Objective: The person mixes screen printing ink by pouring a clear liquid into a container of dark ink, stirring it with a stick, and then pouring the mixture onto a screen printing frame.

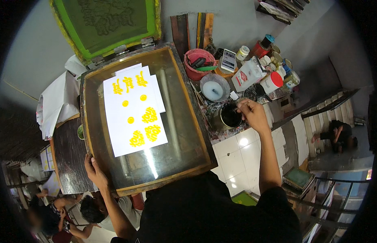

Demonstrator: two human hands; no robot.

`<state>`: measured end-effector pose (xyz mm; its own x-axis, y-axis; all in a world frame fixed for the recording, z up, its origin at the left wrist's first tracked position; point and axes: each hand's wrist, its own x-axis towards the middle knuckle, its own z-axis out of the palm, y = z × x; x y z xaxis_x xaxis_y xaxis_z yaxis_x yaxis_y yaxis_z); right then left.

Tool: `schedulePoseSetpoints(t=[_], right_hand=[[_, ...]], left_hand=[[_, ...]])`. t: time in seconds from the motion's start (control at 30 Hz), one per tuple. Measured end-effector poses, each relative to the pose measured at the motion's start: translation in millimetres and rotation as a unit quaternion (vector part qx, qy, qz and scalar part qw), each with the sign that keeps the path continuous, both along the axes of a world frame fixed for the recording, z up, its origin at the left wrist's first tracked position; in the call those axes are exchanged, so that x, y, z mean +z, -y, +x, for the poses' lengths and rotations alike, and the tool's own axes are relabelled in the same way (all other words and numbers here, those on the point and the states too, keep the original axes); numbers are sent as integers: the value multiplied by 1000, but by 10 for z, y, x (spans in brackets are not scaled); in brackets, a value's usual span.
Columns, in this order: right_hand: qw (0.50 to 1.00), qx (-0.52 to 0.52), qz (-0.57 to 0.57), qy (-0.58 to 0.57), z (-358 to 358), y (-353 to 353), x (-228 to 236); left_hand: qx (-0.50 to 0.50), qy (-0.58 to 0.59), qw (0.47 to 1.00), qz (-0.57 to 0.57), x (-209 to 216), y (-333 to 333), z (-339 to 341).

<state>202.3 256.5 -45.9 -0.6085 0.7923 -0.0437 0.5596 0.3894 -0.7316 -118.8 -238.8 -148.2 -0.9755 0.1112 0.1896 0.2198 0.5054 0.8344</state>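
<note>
left hand point(95, 173) rests on the 7 o'clock corner of the wooden-framed glass table point(180, 71), fingers loose and flat against the frame edge, gripping nothing. right hand point(252, 114) is out at 3 o'clock of the table, fingers pinched on a thin stick point(239, 107) over the dark ink can point(230, 116); stick tip is at the can's rim. white sheet point(133, 111) with yellow printed shapes lies on the glass, centre-left, more white sheets under it toward 12 o'clock. green screen frame point(107, 24) is hinged up at 12 o'clock of the table. at 1 to 2 o'clock: red bucket point(198, 62), phone point(228, 60), round tub with white paste point(214, 88), white jug point(247, 75). other people sit below at 7 o'clock and at 4 o'clock.
</note>
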Motion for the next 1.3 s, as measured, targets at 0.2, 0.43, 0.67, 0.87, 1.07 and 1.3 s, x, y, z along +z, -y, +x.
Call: schedulePoseSetpoints(t=[0.2, 0.43, 0.67, 0.87, 1.07, 1.3], right_hand=[[998, 5, -56, -13, -35, -1, -5], [999, 15, 7, 46, -96, 12, 54], [1000, 18, 20, -2, -148, 52, 18], [999, 16, 22, 30, -138, 50, 59], [998, 17, 14, 53, -121, 13, 55], [986, 57, 124, 90, -146, -8, 84]], left_hand=[[6, -7, 1000, -23, 39, -7, 39], [11, -3, 1000, -16, 63, -29, 47], [10, -3, 1000, -25, 43, 12, 26], [-2, -6, 1000, -29, 30, 6, -5], [3, -6, 1000, -27, 54, -3, 18], [6, -2, 1000, -24, 46, -10, 5]])
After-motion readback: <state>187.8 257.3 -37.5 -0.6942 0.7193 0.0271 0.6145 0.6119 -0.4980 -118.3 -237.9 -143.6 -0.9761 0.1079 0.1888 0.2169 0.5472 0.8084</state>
